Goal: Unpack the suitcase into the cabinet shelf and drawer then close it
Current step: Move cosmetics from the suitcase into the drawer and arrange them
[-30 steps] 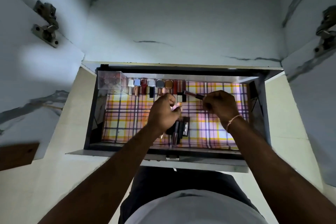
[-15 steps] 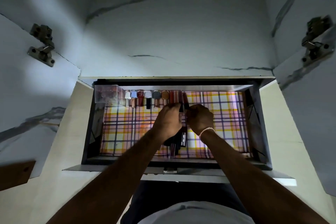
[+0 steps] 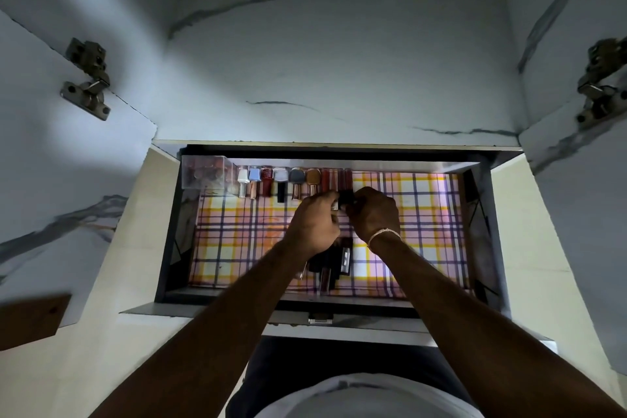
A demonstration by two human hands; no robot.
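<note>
I see the open drawer [image 3: 166, 241] on its checked liner [image 3: 424, 214]: clear box [image 3: 207, 175] far-left, bottles [image 3: 278, 180] lined along the back. My left hand [image 3: 314, 226] grips a bundle of tubes [image 3: 334, 260]; my right hand [image 3: 375, 214] pinches one dark tube [image 3: 346, 197] at the row's end.

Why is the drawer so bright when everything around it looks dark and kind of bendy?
Head view: a light falls on the checked liner in the drawer, so it glows while the arms and cabinet stay dim. The hands, left and right, are shadowed, hiding what the fingers hold. The wide lens bends the cabinet doors outward at the edges. A pale glare patch shows upper left.
</note>
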